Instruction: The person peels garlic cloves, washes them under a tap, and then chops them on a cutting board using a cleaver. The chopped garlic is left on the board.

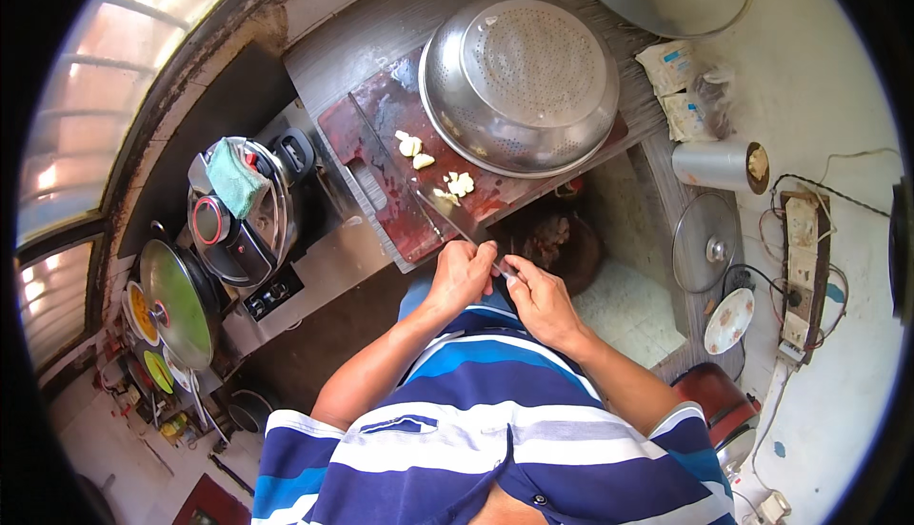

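Observation:
My left hand [463, 276] is closed around a knife, whose thin blade [448, 218] slants up and left over the edge of the reddish-brown cutting board [407, 221]. Close beside it, the fingertips of my right hand [544, 302] pinch the near end of the knife; my fingers hide most of that end. Peeled garlic cloves [410, 146] lie on the board, and chopped garlic pieces [458, 184] are heaped near the blade. A large steel colander [532, 75] rests upside down over the board's right part.
Left stands an electric pressure cooker [235, 229] with a green cloth [238, 179] on its lid, by a lidded wok [178, 304]. Below the counter is a dark round basin [564, 254]. A glass lid [705, 243] and a wall-mounted socket board [801, 275] with wires are right.

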`<state>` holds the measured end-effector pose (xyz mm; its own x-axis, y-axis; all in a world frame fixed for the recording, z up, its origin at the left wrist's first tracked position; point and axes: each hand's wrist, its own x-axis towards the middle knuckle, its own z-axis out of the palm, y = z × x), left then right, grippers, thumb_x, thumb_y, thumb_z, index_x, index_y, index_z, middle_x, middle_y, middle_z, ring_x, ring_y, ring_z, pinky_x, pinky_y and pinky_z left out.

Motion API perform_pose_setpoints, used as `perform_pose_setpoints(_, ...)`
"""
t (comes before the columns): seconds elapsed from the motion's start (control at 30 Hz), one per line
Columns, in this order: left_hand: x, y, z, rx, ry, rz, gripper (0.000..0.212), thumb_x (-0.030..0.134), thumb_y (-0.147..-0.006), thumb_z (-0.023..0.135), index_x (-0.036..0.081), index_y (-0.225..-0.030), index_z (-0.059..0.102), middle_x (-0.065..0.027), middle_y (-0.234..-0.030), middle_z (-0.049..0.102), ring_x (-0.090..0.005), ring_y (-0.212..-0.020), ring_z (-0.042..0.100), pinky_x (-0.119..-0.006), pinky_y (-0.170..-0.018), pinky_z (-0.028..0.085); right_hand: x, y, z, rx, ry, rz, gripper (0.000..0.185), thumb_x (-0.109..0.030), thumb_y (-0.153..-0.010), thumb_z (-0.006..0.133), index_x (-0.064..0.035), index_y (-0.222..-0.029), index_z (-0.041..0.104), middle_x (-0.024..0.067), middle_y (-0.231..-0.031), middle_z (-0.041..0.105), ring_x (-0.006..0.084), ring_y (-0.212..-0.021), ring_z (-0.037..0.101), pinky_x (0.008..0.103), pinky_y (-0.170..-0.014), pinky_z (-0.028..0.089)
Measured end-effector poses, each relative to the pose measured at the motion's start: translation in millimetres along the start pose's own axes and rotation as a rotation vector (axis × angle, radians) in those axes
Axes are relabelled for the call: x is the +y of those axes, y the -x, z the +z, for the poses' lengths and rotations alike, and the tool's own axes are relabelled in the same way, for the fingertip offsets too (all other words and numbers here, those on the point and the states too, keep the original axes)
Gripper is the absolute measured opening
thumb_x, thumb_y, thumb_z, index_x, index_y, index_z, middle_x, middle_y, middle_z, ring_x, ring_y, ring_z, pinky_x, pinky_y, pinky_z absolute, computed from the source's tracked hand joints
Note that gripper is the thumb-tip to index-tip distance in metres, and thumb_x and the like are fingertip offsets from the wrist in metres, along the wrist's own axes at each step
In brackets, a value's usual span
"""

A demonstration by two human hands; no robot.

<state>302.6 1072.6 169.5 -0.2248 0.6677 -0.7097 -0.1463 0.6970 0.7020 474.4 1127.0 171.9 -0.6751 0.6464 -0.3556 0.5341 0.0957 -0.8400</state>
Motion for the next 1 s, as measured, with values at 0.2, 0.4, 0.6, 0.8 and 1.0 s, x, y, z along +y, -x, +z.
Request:
perform_pose_setpoints(0.2, -0.8, 5.9, -14.1, 0.010, 0.080, -0.021, 0.051, 0.045, -0.099, 0.054, -0.001, -0.078, 0.064, -0.0073, -0.058, 0.060, -0.0128, -0.045, 0.052, -0.028, -0.043, 0.039, -0.7, -5.3, 1.3, 0.133, 0.114, -0.150, 0.033, -0.017, -0.096, 0.059, 0.0039, -0.122, 0.063, 0.0229, -0.097, 0.069, 0.0394, -0.087, 0.068, 0.0421, -0.074, 0.055)
perform_pose_setpoints(0.4, -31.8, -19.7, -77.0, 0.502, 0.078, 0.301, 0.026, 0.023, -0.099, 0.060, 0.000, -0.086, 0.065, -0.0003, -0.068, 0.061, -0.0075, -0.061, 0.055, -0.026, -0.054, 0.044, -5.1, -6.9, -13.6, 0.141, 0.268, -0.224, 0.030, -0.020, -0.096, 0.063, -0.0003, -0.119, 0.066, 0.0141, -0.081, 0.065, 0.0345, -0.069, 0.066, 0.0412, -0.061, 0.054)
perform_pose_setpoints(0.6, 28.9, -29.0, -109.3, 0.275, -0.457, 0.412, 0.022, 0.016, -0.079, 0.075, -0.004, -0.088, 0.069, -0.0179, -0.079, 0.069, -0.0298, -0.073, 0.069, -0.039, -0.068, 0.053, -7.6, -11.1, -28.2, 0.158, 0.536, -0.393, 0.035, -0.024, -0.087, 0.075, -0.0042, -0.114, 0.069, 0.0083, -0.074, 0.062, 0.0257, -0.064, 0.064, 0.0368, -0.057, 0.052)
perform_pose_setpoints(0.8, 41.2, -58.3, -108.8, 0.024, -0.677, 0.434, 0.018, 0.010, -0.075, 0.077, -0.005, -0.085, 0.072, -0.0174, -0.077, 0.071, -0.0275, -0.073, 0.071, -0.037, -0.068, 0.054, -5.3, -15.2, -37.2, 0.160, 0.602, -0.433, 0.038, -0.029, -0.083, 0.078, -0.0040, -0.111, 0.070, 0.0072, -0.075, 0.064, 0.0228, -0.065, 0.064, 0.0340, -0.058, 0.052)
perform_pose_setpoints(1.0, 35.9, -83.1, -87.9, 0.057, -0.712, 0.450, 0.021, 0.013, -0.076, 0.077, -0.003, -0.089, 0.072, -0.0183, -0.077, 0.071, -0.0300, -0.074, 0.071, -0.039, -0.068, 0.053, -2.0, -19.9, -36.0, 0.147, 0.584, -0.459, 0.039, -0.029, -0.082, 0.078, -0.0026, -0.110, 0.069, 0.0079, -0.076, 0.065, 0.0234, -0.066, 0.064, 0.0336, -0.059, 0.052)
